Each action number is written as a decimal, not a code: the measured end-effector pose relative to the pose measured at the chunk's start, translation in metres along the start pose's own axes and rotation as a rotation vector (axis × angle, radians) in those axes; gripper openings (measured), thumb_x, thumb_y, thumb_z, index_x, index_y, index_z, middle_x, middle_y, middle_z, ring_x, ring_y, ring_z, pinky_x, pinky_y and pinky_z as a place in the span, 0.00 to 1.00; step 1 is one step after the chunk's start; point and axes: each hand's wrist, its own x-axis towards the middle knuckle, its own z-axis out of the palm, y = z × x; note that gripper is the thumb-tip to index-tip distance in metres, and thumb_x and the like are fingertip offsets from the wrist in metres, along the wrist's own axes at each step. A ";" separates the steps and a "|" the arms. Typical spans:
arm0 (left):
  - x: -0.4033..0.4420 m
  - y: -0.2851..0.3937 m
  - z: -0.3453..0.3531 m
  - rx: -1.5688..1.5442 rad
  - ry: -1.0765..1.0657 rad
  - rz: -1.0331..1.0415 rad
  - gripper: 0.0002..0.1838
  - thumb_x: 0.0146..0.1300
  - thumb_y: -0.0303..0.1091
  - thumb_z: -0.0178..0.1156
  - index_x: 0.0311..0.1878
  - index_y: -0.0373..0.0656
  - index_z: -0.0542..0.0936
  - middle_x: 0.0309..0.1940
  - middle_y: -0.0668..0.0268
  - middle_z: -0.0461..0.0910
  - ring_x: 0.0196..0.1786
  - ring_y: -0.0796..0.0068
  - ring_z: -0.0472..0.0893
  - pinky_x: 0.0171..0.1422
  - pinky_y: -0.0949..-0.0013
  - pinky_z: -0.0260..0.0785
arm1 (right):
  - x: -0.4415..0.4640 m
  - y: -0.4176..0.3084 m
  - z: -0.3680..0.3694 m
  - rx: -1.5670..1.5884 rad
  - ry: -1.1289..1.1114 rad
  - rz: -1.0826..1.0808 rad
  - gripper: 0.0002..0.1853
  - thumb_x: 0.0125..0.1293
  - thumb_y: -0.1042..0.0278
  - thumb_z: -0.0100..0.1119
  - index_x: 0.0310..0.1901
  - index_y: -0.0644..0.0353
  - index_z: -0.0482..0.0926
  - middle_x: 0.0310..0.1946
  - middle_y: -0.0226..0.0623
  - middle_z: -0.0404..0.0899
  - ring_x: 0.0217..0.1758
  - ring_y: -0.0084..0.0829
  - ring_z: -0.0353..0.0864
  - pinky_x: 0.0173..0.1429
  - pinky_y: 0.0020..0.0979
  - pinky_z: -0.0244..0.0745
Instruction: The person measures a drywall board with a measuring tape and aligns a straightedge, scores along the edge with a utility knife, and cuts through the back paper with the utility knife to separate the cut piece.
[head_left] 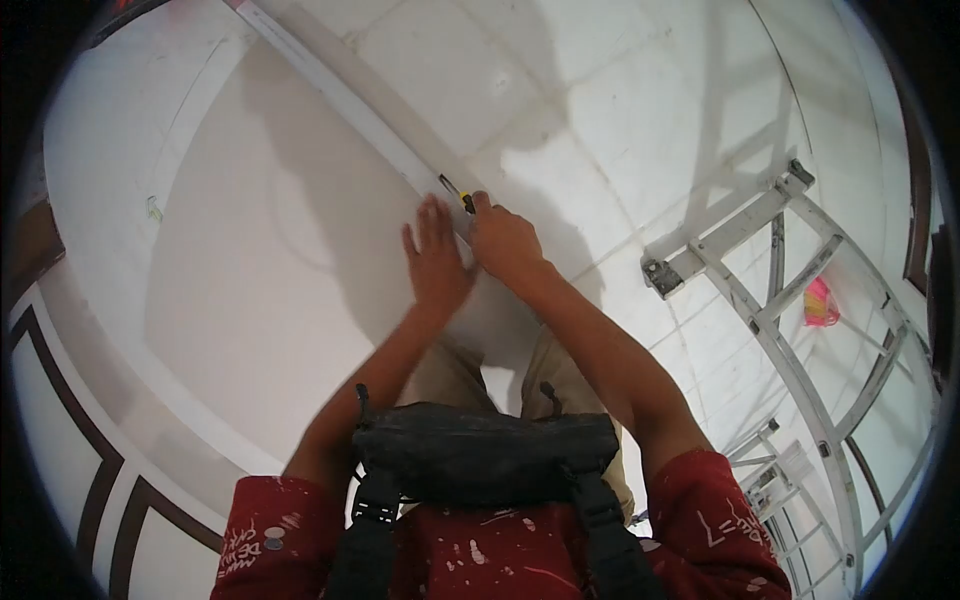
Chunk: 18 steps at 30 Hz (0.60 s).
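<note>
A long pale straight strip [340,105] runs diagonally along the edge of a large light board [250,210]. My left hand [437,262] lies on the strip and board near that edge, fingers spread. Just to its right, my right hand [505,240] is closed around a yellow and black utility knife [467,202]. The knife's dark blade end points up and left, beside the strip. The knife's handle is mostly hidden in my fingers.
An aluminium ladder [775,330] stands at the right on the pale tiled floor [620,120]. Behind its rungs is a pink bag [821,303]. Dark-framed white panels [60,425] line the lower left. A black bag [485,455] hangs at my chest.
</note>
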 end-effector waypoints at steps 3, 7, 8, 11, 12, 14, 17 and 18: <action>-0.028 0.039 0.010 -0.046 -0.145 -0.030 0.53 0.62 0.52 0.64 0.80 0.36 0.47 0.82 0.47 0.40 0.84 0.49 0.40 0.82 0.38 0.34 | 0.004 -0.005 -0.004 0.007 -0.028 -0.023 0.21 0.74 0.64 0.47 0.62 0.69 0.66 0.42 0.59 0.83 0.45 0.56 0.86 0.48 0.50 0.83; -0.032 0.048 0.045 0.090 0.014 -0.020 0.62 0.55 0.61 0.67 0.80 0.32 0.45 0.81 0.44 0.39 0.84 0.48 0.39 0.81 0.38 0.36 | -0.005 -0.004 -0.009 -0.014 0.002 -0.070 0.17 0.73 0.64 0.49 0.56 0.67 0.67 0.36 0.59 0.83 0.41 0.56 0.86 0.45 0.52 0.82; -0.032 0.048 0.046 0.090 0.022 -0.027 0.62 0.55 0.60 0.67 0.79 0.32 0.45 0.81 0.44 0.39 0.84 0.48 0.39 0.81 0.38 0.37 | -0.009 0.001 -0.004 -0.019 -0.001 -0.065 0.17 0.73 0.65 0.49 0.56 0.67 0.67 0.36 0.59 0.83 0.41 0.57 0.86 0.46 0.52 0.82; -0.029 0.049 0.046 0.075 0.058 -0.041 0.62 0.53 0.57 0.69 0.79 0.29 0.46 0.81 0.44 0.40 0.84 0.48 0.41 0.81 0.38 0.39 | -0.032 0.028 0.007 -0.077 -0.036 -0.053 0.17 0.72 0.65 0.49 0.56 0.67 0.68 0.37 0.58 0.83 0.42 0.57 0.86 0.46 0.51 0.82; -0.029 0.048 0.046 0.062 0.072 -0.038 0.63 0.52 0.57 0.71 0.78 0.28 0.46 0.81 0.44 0.40 0.84 0.48 0.41 0.81 0.38 0.40 | -0.044 0.036 0.006 -0.120 -0.068 -0.042 0.17 0.72 0.65 0.50 0.56 0.67 0.68 0.38 0.58 0.83 0.43 0.56 0.86 0.45 0.51 0.82; -0.033 0.050 0.041 0.019 0.032 -0.049 0.65 0.49 0.55 0.74 0.78 0.27 0.47 0.81 0.44 0.40 0.84 0.48 0.42 0.81 0.38 0.40 | -0.072 0.051 0.006 -0.143 -0.113 -0.015 0.16 0.71 0.66 0.52 0.55 0.67 0.69 0.39 0.57 0.83 0.44 0.56 0.86 0.46 0.50 0.83; -0.036 0.056 0.022 -0.022 -0.066 -0.076 0.68 0.44 0.55 0.77 0.77 0.25 0.46 0.81 0.43 0.40 0.84 0.47 0.42 0.81 0.38 0.41 | -0.112 0.069 0.010 -0.118 -0.162 0.061 0.15 0.69 0.67 0.52 0.52 0.67 0.72 0.39 0.57 0.84 0.45 0.56 0.86 0.48 0.50 0.82; -0.035 0.056 0.023 -0.013 -0.059 -0.073 0.70 0.43 0.55 0.78 0.78 0.25 0.46 0.81 0.43 0.39 0.83 0.47 0.43 0.81 0.38 0.41 | -0.123 0.076 0.011 -0.138 -0.190 0.108 0.14 0.69 0.68 0.52 0.52 0.66 0.73 0.39 0.57 0.84 0.45 0.56 0.86 0.49 0.50 0.82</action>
